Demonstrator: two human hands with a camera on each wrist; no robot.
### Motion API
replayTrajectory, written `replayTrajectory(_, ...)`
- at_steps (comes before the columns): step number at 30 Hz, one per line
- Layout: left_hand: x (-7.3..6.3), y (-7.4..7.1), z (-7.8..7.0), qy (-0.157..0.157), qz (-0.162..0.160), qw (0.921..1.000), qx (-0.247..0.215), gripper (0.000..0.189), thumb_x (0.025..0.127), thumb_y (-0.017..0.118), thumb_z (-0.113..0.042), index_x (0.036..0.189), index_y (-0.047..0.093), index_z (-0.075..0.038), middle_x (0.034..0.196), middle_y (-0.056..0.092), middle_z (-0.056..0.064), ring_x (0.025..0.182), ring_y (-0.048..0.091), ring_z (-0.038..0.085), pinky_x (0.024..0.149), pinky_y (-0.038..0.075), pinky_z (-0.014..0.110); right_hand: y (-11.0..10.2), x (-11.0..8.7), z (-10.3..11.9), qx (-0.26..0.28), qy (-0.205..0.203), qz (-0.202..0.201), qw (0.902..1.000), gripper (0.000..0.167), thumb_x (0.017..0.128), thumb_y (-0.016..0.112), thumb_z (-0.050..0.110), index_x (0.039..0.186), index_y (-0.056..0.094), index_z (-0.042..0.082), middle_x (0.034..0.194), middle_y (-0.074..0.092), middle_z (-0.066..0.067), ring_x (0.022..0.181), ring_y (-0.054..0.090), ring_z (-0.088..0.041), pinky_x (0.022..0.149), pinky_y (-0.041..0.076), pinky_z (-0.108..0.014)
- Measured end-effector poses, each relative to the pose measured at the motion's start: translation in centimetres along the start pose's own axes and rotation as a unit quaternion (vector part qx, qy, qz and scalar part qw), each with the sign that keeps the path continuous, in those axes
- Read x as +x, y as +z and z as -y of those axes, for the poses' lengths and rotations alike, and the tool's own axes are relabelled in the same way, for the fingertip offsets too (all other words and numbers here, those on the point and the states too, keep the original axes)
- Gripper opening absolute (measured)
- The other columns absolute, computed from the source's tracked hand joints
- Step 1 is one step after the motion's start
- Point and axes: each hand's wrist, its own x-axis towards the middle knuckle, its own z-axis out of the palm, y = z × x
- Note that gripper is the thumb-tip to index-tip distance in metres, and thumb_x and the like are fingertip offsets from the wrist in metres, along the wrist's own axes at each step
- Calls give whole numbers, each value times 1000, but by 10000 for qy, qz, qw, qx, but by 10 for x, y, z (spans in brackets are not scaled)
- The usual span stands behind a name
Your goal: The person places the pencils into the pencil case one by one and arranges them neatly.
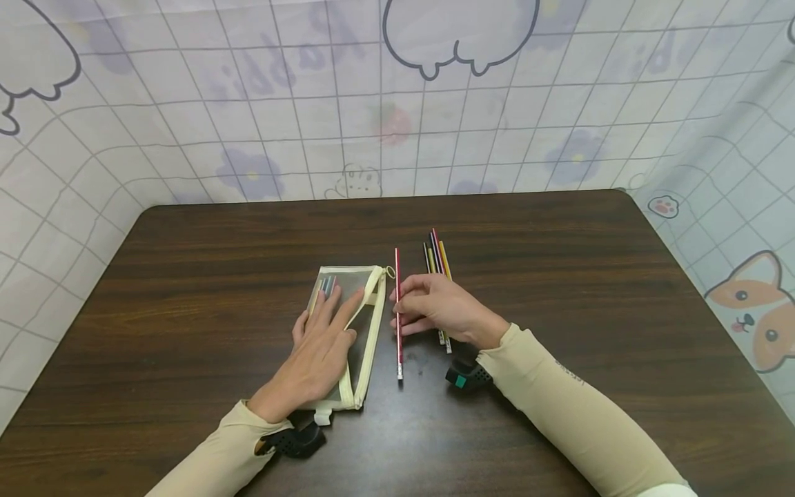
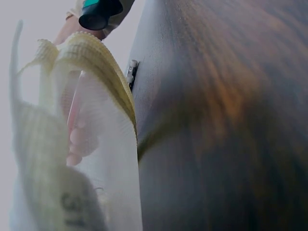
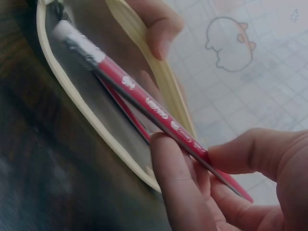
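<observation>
A mesh pencil pouch (image 1: pixel 358 364) with cream zipper edging lies on the table, its mouth gaping along the right side. Across it rests my left hand (image 1: pixel 319 352), fingers spread and straight, thumb near the zipper edge (image 3: pixel 159 72). Several pencils (image 1: pixel 327 284) show inside the pouch beyond the fingertips. My right hand (image 1: pixel 444 307) pinches a red pencil (image 1: pixel 399 352) between thumb and fingers, just right of the pouch. The pencil's white eraser end (image 3: pixel 79 43) points towards me in the head view. Behind the pencil, the right wrist view shows a second red strip (image 3: pixel 127 110).
Several more pencils (image 1: pixel 438 255) lie together on the dark wooden table (image 1: pixel 559 276), partly hidden under my right hand. A zipper pull ring (image 1: pixel 390 272) sits at the pouch's far corner. A patterned curtain (image 1: pixel 397 103) encloses the table's back and sides.
</observation>
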Motion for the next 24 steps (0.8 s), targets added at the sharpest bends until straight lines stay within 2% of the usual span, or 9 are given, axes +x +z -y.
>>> replayTrajectory(11, 1, 0, 1, 64, 11, 10000, 22, 61, 106, 32, -23, 166, 24, -33, 176, 13, 14, 164, 0, 40, 122, 2, 71, 16, 5, -10, 467, -31, -324, 9984, 22, 95, 57, -2, 116, 53, -8, 91, 66, -10, 82, 74, -18, 75, 64, -32)
replayTrajectory(19, 0, 0, 1, 49, 40, 10000, 34, 61, 107, 32, -23, 166, 23, -34, 176, 12, 13, 164, -1, 39, 122, 3, 70, 27, 7, -16, 706, -55, -432, 9966, 12, 96, 55, -2, 108, 53, -2, 95, 64, -11, 82, 71, -18, 80, 64, -34)
replayTrajectory(24, 0, 0, 1, 59, 63, 10000, 0, 61, 107, 32, -23, 166, 22, -34, 176, 11, 13, 164, -2, 39, 122, 1, 70, 35, 6, -17, 802, -83, -412, 9959, 12, 97, 55, -1, 109, 52, -2, 98, 63, -12, 83, 69, -17, 83, 64, -35)
